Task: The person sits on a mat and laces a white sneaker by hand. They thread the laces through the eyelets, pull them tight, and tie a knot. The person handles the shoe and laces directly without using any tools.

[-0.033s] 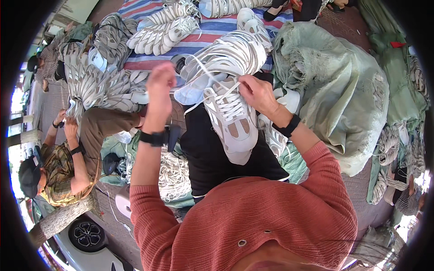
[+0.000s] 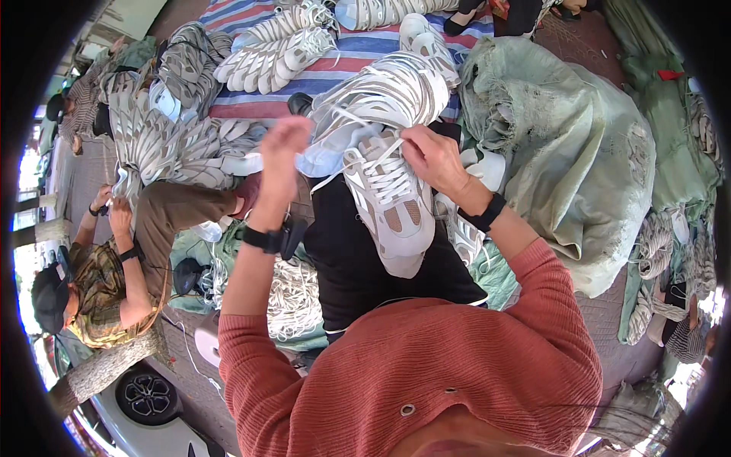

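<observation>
Here, right hand (image 2: pixel 432 158) pinching white lace (image 2: pixel 384 154) on sneaker (image 2: pixel 402 221), left hand (image 2: pixel 284 145) raised, hold unclear, hands apart.

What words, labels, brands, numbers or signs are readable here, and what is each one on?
None that I can read.
Laced shoe: white shapes on its side, but no legible lettering.
Pale green sack: no legible lettering on the part that shows.
Car wheel: any marking at its hub is too small to read.
</observation>
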The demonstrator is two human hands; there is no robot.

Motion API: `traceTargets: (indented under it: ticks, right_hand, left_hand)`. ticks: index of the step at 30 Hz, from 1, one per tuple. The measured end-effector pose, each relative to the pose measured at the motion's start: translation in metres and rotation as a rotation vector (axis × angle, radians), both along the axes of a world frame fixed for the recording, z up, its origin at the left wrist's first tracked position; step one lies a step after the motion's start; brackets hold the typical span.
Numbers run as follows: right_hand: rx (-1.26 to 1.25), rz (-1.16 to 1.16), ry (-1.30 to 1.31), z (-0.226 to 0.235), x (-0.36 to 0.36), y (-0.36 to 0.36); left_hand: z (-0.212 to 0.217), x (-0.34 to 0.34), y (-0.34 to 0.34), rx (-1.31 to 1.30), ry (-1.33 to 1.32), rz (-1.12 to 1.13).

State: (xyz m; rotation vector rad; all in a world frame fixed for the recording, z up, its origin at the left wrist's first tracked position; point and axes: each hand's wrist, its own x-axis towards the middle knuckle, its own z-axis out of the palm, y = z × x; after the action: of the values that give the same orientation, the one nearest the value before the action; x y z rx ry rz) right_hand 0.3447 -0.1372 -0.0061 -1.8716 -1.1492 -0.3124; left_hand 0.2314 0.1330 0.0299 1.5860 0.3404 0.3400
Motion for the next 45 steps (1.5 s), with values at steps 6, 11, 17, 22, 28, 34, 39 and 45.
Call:
traceTargets:
  ticks: [6,11,17,22,28,34,39,45]
  right_hand:
    - [-0.034,0.187,0.147,0.011,0.006,-0.006]
    - [-0.121,0.311,0.301,0.015,0.017,-0.016]
    - [-0.128,0.258,0.406,0.004,0.015,-0.02]
    - [-0.11,0.314,0.449,0.011,0.021,-0.022]
    - [-0.038,0.396,0.327,0.048,0.029,-0.005]
    - [-0.237,0.358,0.031,0.05,0.011,0.029]
    - [-0.066,0.489,0.528,0.047,-0.003,0.038]
    - [0.376,0.204,1.101,0.055,0.051,-0.039]
  left_hand:
    - [0.002,-0.004,-0.07,0.87,-0.101,-0.306]
    - [0.004,0.006,-0.065,0.98,-0.137,-0.416]
    - [0.013,0.004,-0.077,0.577,-0.119,-0.393]
    - [0.003,0.007,-0.061,0.75,-0.193,-0.222]
    - [-0.025,-0.031,-0.056,0.917,0.185,-0.313]
    - [0.019,-0.021,-0.051,-0.075,0.209,-0.486]
    - [0.082,-0.009,-0.065,-0.053,0.011,-0.391]
    - [-0.012,0.014,-0.068,0.273,0.246,-0.072]
